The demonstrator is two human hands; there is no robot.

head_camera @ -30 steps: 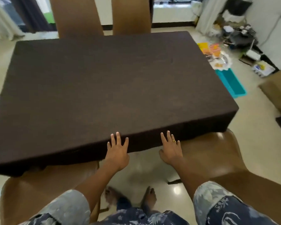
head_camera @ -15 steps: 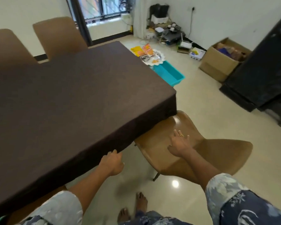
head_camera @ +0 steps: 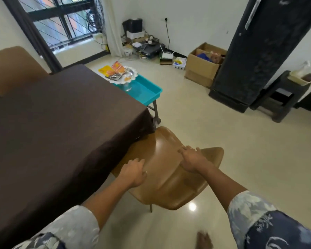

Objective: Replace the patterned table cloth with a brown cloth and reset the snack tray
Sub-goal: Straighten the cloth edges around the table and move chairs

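Note:
A brown cloth [head_camera: 57,126] covers the whole table top and hangs over its near edge and right corner. Beyond the table's far right side, a white scalloped snack tray [head_camera: 123,76] with orange and yellow packets sits on a teal bin [head_camera: 145,90] on a small stand. My left hand [head_camera: 134,172] rests on the seat of a tan chair [head_camera: 169,169] with fingers loosely curled, holding nothing. My right hand [head_camera: 191,159] lies flat on the same chair near where seat meets backrest, fingers straight.
Another tan chair [head_camera: 11,67] stands at the table's far left. A black fridge [head_camera: 255,51] and dark shelf unit [head_camera: 284,97] stand at the right. A cardboard box [head_camera: 203,69] and electronics with cables [head_camera: 147,45] line the far wall.
I have turned right. Both hands have left the cloth's near edge and moved onto the tan chair beside the table's corner.

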